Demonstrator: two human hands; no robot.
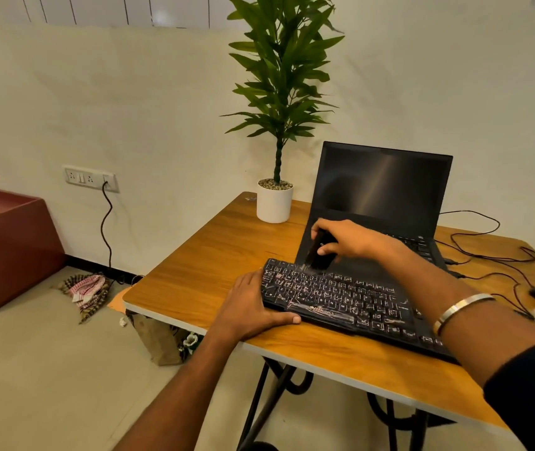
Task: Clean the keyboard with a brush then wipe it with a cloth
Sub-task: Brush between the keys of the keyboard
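I see the keyboard (341, 301) lying across the table (201, 265) in front of the laptop (380, 196). My right hand (347, 239) grips the brush (320, 252), bristles on the top-left keys. My left hand (253, 307) lies flat, bracing the keyboard's left end. It looks light and slide-prone, so I judge that end the spot to hold.

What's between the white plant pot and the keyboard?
In the head view, only bare wooden table lies between the plant pot and the keyboard; the laptop stands off to the side.
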